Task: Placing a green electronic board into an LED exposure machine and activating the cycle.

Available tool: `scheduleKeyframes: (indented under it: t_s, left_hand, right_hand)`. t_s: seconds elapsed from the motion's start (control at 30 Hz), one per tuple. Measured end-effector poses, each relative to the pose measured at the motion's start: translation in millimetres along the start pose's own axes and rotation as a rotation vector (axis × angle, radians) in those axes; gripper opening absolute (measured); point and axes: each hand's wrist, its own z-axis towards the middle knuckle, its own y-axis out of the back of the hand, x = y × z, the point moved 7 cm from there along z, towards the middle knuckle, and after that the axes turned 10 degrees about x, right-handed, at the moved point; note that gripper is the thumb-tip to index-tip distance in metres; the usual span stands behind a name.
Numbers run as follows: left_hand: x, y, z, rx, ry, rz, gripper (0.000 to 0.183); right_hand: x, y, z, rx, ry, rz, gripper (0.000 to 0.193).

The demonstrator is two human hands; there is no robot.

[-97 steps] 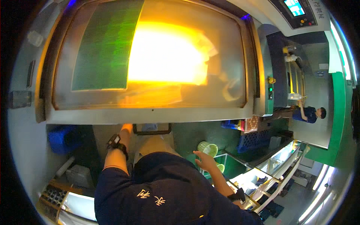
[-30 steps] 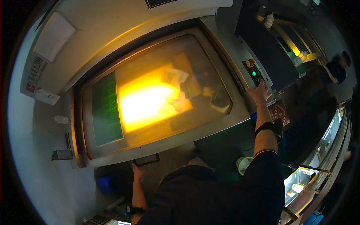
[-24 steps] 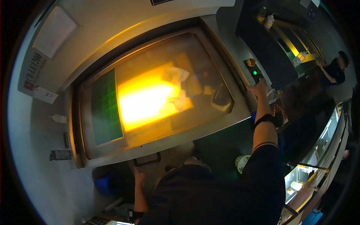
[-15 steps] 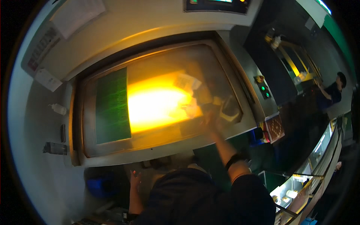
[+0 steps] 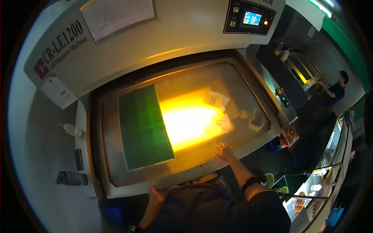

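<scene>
A large grey exposure machine fills the view, with a wide glass frame (image 5: 256, 153) lit bright yellow in the middle. A green circuit board (image 5: 144, 126) lies under the glass on the left. My right hand (image 5: 224, 152) rests with fingers spread on the lower part of the glass frame. My left hand (image 5: 156, 193) grips the front edge of the frame from below. A small pale block (image 5: 256, 119) and paper slips (image 5: 217, 99) lie under the glass at the right.
A control panel (image 5: 248, 18) with a small screen sits at the top right. A white squeeze bottle (image 5: 72, 130) and a dark cylinder (image 5: 72, 178) lie on the left ledge. Another person (image 5: 336, 91) works at a machine far right. Shelves stand at lower right.
My right hand has come down from the green buttons on the machine's right side to the lower edge of the glass frame. My view has tilted up to the control panel.
</scene>
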Motion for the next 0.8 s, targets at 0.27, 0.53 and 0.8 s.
scheduleKeyframes:
  t_s: [0.27, 0.53, 0.8]
  left_hand:
    - [-17, 7, 23, -0.124, -0.036, 0.268, 0.057]
    - [-27, 1, 34, -0.107, -0.092, 0.462, 0.05]
    - [-28, -28, 33, -0.109, -0.262, 0.58, 0.048]
  right_hand:
    - [19, -32, -51, -0.179, -0.073, 0.004, 0.068]
    - [-13, -5, -20, -0.305, -0.044, -0.08, 0.061]
    - [-28, 22, 33, -0.376, 0.184, -0.078, 0.054]
